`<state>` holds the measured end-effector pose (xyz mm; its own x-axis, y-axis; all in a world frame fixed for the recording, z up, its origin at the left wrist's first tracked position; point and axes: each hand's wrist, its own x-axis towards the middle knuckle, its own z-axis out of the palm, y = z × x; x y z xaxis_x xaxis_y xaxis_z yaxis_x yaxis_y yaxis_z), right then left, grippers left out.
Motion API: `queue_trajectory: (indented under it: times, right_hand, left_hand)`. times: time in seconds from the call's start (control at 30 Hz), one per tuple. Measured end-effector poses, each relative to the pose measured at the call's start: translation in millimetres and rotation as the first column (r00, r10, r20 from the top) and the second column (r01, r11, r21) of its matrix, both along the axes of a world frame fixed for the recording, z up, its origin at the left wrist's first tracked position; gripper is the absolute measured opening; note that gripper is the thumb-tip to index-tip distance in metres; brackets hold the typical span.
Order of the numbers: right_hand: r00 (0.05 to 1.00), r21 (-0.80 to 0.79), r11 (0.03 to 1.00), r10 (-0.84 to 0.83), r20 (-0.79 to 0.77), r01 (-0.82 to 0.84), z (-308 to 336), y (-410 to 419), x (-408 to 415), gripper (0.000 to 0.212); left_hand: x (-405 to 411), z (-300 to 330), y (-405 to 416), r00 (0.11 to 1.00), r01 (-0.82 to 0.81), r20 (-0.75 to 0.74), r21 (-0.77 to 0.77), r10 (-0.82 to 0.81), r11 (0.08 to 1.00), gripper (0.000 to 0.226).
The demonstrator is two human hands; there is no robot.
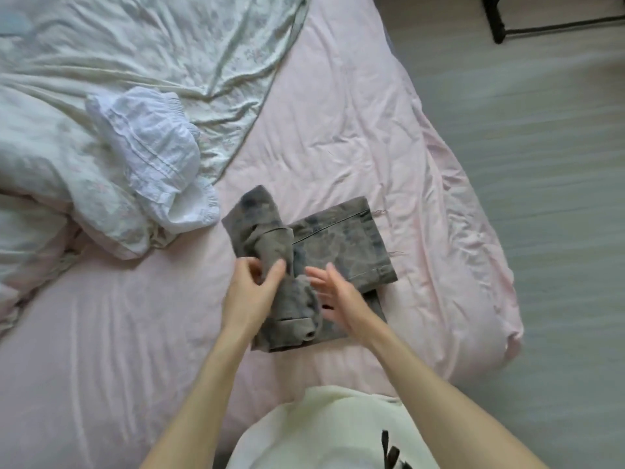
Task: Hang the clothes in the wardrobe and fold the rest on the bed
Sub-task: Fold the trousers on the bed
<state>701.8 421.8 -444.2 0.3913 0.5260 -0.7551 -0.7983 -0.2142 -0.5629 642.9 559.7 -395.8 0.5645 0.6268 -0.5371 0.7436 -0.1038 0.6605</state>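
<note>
We had the grey jeans [341, 245] half folded on the pink bed [135, 333]; our left hand [252, 289] pinched a raised fold, right hand [338, 299] hovered with its grip released, fingers straight

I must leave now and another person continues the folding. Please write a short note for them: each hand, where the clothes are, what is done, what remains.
Left hand: grips a raised fold of the grey washed jeans.
Right hand: open, fingers straight, just above the jeans.
Jeans lie partly folded on the pink sheet, near the bed's edge.
White ruffled garment: unfolded, crumpled on the floral duvet.
Done: first folds of the jeans.
Left: finish the jeans, then handle the white garment. The wardrobe is out of view.
</note>
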Motion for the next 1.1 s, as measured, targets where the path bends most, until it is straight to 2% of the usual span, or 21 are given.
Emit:
queue_trajectory:
  times: [0.1,0.17,0.27,0.37,0.43,0.57,0.63,0.7,0.73,0.8,0.83,0.9,0.97,1.03,1.1]
  right_hand:
    - [0.962,-0.075,0.966,-0.238,0.134,0.249,-8.0,-47.3,33.3,0.043]
    - [0.897,-0.123,0.907,-0.365,0.251,0.403,-15.9,-76.8,50.4,0.04]
    - [0.825,-0.225,0.824,-0.415,0.385,0.519,-32.7,-107.5,53.9,0.041]
    - [0.862,-0.319,0.83,-0.324,0.39,0.457,-60.9,-119.3,36.5,0.057]
    - [0.887,-0.361,0.844,-0.25,0.388,0.396,-71.8,-114.3,17.2,0.069]
    - [0.865,-0.39,0.775,-0.407,0.292,0.497,-89.2,-97.1,-8.0,0.096]
    - [0.799,-0.395,0.695,-0.541,0.263,0.601,-96.7,-84.0,-15.9,0.089]
    - [0.744,-0.419,0.628,-0.63,0.221,0.656,-100.0,-67.3,-22.7,0.077]
    - [0.728,-0.439,0.602,-0.652,0.212,0.667,-101.2,-62.2,-25.6,0.075]
    - [0.656,-0.514,0.492,-0.728,0.199,0.703,-105.1,-49.2,-36.7,0.082]
    - [0.612,-0.529,0.457,-0.774,0.16,0.715,-107.0,-43.7,-39.1,0.084]
    - [0.461,-0.494,0.399,-0.887,0.004,0.772,-107.0,-24.5,-49.5,0.079]
    - [0.383,-0.475,0.375,-0.92,-0.084,0.796,-105.9,-4.0,-56.7,0.069]
    - [0.371,-0.507,0.347,-0.927,-0.057,0.789,-103.5,2.7,-57.2,0.056]
    - [0.365,-0.48,0.34,-0.93,-0.043,0.809,-95.1,-7.3,-58.9,0.038]
  left_hand:
    - [28.6,-13.6,-40.5,0.978,0.181,0.142,-0.232,-0.15,0.956,0.007]
    - [43.0,-32.3,-54.8,0.964,0.255,0.136,-0.21,-0.23,0.944,0.014]
    - [57.6,-67.2,-50.0,0.937,0.349,-0.029,0.025,-0.349,0.937,0.045]
    - [79.3,-104.3,-31.4,0.859,0.48,-0.267,0.129,-0.436,0.868,0.079]
    - [93.7,-120.8,-16.7,0.784,0.592,-0.363,0.194,-0.504,0.782,0.096]
    - [128.9,-150.5,3.5,0.599,0.779,-0.489,0.172,-0.634,0.603,0.113]
    - [143.1,-160.5,13.4,0.507,0.839,-0.514,0.109,-0.692,0.534,0.109]
    - [152.8,-166.9,21.1,0.479,0.85,-0.433,0.014,-0.763,0.526,0.108]
    - [155.5,-168.6,22.8,0.498,0.836,-0.358,-0.042,-0.79,0.547,0.106]
    - [161.0,-170.4,23.3,0.513,0.822,-0.232,-0.144,-0.826,0.551,0.091]
    - [163.0,-168.0,24.9,0.533,0.801,-0.204,-0.192,-0.821,0.568,0.083]
    - [165.2,-161.6,27.6,0.546,0.761,-0.151,-0.322,-0.824,0.563,0.067]
    - [167.3,-154.4,30.3,0.553,0.729,-0.106,-0.421,-0.827,0.541,0.052]
    - [166.7,-144.0,31.3,0.536,0.695,-0.145,-0.484,-0.832,0.532,0.049]
    - [158.6,-132.2,30.5,0.514,0.631,-0.263,-0.529,-0.816,0.568,0.061]
